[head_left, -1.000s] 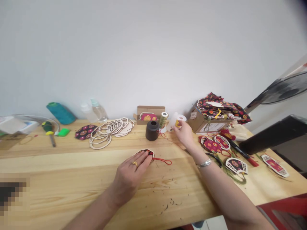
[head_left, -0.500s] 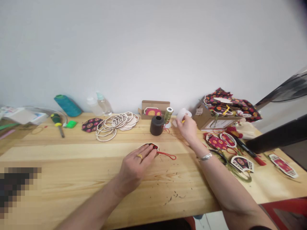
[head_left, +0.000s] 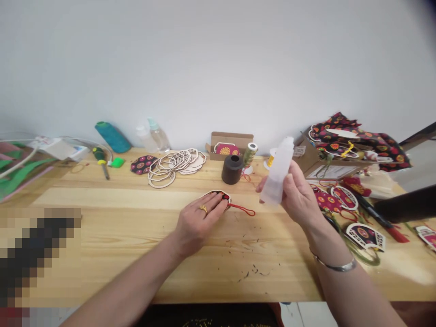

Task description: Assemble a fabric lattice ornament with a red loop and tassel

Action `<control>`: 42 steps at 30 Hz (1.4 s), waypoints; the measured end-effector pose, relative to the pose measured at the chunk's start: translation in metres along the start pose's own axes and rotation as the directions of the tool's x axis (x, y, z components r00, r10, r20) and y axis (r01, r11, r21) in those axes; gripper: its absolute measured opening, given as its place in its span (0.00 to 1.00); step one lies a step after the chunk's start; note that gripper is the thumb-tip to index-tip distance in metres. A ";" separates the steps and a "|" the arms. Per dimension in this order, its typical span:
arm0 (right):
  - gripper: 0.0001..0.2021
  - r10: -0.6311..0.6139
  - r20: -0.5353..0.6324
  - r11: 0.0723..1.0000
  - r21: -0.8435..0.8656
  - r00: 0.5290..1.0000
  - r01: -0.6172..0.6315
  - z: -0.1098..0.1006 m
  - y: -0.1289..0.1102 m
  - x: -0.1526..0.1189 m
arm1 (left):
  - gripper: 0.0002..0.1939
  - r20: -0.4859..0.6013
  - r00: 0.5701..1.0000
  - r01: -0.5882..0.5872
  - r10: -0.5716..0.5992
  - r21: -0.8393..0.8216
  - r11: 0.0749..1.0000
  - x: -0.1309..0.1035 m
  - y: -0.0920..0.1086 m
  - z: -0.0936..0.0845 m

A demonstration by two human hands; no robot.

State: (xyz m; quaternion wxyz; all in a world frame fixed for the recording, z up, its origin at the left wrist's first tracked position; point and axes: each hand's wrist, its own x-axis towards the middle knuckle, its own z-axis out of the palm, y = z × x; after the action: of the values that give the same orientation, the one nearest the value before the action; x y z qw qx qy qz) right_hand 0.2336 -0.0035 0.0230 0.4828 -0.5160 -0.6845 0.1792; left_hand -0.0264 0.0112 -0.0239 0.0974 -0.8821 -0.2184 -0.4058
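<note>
My left hand [head_left: 200, 215] lies flat, fingers stretched out, over a small ornament [head_left: 223, 196] of dark patterned fabric with a pale wooden rim. The fingers hide much of it. A red cord loop [head_left: 245, 209] sticks out from its right side onto the table. Raised above the table, my right hand [head_left: 299, 193] is closed on a long translucent white piece [head_left: 278, 175], held tilted with its narrower end up. Its exact kind is unclear. Behind the hands stands a black thread cone [head_left: 232, 170], beside a green thread spool [head_left: 250, 155].
Pale wooden frames [head_left: 177, 165], a screwdriver [head_left: 100, 160] and a teal thread cone [head_left: 113, 136] lie at the back left. A cardboard box [head_left: 318, 159] heaped with patterned fabric stands right. Finished ornaments [head_left: 364, 236] and a black tube [head_left: 405, 203] occupy the right side.
My right hand has lifted the translucent white piece from the back of the table and brought it nearer. My left hand still rests on the ornament. The view has shifted slightly.
</note>
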 end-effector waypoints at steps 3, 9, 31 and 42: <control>0.32 0.043 0.093 0.992 0.118 0.995 -0.054 -0.003 0.003 -0.004 | 0.16 -0.012 1.000 -0.001 0.001 0.023 1.000 0.000 -0.001 0.001; 0.35 0.019 0.192 0.942 0.324 0.981 -0.081 -0.009 -0.006 -0.004 | 0.16 0.006 1.000 0.002 -0.002 0.045 0.999 -0.002 -0.003 0.002; 0.22 0.111 0.435 0.994 -0.028 0.893 -0.109 0.018 0.017 -0.002 | 0.14 -0.082 0.996 -0.023 0.030 0.088 0.996 0.008 -0.002 -0.010; 0.14 0.221 0.049 0.972 -0.091 0.974 -0.216 0.012 -0.069 -0.038 | 0.13 -0.010 0.991 -0.129 0.131 0.123 0.984 0.013 0.013 -0.016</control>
State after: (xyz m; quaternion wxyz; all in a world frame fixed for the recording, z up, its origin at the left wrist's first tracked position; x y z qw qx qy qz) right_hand 0.1869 -0.0616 0.0506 0.4174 -0.6026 -0.6446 0.2172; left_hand -0.0232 -0.0021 -0.0035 0.1794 -0.8833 -0.1838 -0.3923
